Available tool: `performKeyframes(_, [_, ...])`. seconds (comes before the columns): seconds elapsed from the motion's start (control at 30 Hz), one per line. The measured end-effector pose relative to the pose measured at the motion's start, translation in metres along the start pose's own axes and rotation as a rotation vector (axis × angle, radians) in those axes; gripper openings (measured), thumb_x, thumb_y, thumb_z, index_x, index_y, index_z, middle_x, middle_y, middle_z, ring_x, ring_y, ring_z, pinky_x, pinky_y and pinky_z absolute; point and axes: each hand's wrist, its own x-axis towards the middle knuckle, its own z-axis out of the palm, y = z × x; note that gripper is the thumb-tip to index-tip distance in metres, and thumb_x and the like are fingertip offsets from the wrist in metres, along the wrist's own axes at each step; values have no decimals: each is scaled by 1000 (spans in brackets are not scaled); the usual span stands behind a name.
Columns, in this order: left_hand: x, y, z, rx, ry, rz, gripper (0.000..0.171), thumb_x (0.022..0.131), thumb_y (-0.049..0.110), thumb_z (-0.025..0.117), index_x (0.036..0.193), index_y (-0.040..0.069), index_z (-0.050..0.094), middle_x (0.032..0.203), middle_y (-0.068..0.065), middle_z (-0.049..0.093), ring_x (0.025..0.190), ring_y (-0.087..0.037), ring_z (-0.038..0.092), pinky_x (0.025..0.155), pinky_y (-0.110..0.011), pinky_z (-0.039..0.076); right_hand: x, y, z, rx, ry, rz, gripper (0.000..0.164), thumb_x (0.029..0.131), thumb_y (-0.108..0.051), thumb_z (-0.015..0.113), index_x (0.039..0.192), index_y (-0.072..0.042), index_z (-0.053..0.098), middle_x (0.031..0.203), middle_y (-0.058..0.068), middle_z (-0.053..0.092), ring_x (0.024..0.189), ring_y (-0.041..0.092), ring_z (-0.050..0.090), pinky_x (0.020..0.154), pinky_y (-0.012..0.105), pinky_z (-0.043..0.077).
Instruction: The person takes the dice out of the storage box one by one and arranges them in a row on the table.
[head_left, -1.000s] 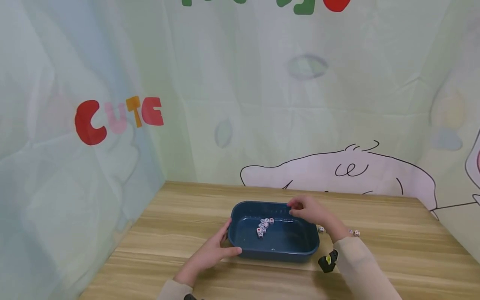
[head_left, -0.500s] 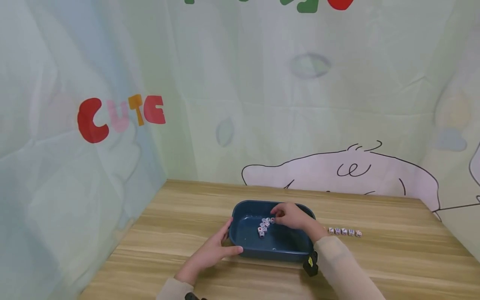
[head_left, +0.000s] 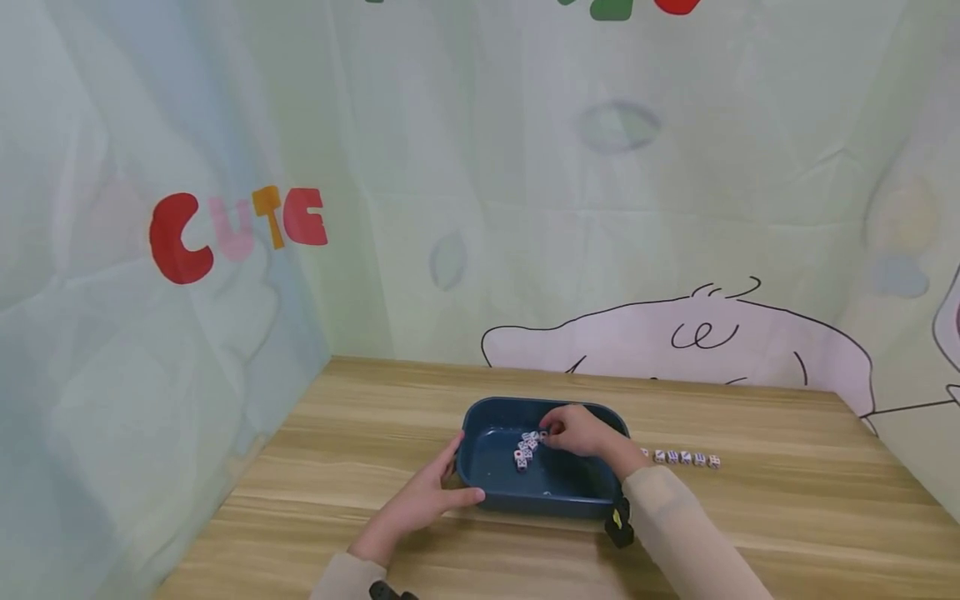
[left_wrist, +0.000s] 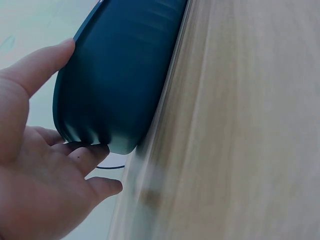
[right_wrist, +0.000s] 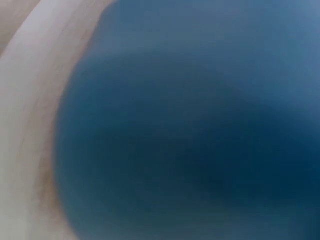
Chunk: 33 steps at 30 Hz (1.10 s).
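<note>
A dark blue rectangular tub sits on the wooden table, with a cluster of small white dice on its floor. My left hand grips the tub's left end. In the left wrist view, the thumb touches the rim of the tub, and the fingers of my left hand bend against its end wall. Reaching over the right side, my right hand pinches a die at the cluster's far end. Only blurred blue tub wall fills the right wrist view, hiding those fingers.
Right of the tub, a row of dice lies on the wooden table; its left end is partly hidden by the right arm. A printed cloth backdrop rises behind and to the left of the table.
My right hand has moved left and down from above the tub's far right rim to the dice inside, its fingertips now at one die. My left hand has stayed on the tub.
</note>
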Motion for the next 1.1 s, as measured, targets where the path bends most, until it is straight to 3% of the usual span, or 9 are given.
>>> performKeyframes(0.23, [1,0,1,2,6,-3,96,85,24,75,155,5,12,157,-25,17,142,-43,22,114,-58,17,0,6,8,13,3,70,19,87,-4,67,106,-2,69,80,2,63,71,14,55,65,29,48])
performKeyframes(0.73, [1,0,1,-4,13,-5,96,84,23,76,155,5,12,157,-25,18,141,-44,23,113,-61,15,3,7,13,15,30,66,21,86,-2,67,107,-1,67,77,1,60,68,13,53,61,26,45])
performKeyframes(1.1, [1,0,2,-23,7,-4,96,85,22,75,155,5,11,157,-24,16,142,-44,20,114,-59,15,1,6,14,19,31,81,10,85,-4,69,95,-4,66,75,1,58,67,14,52,60,26,44])
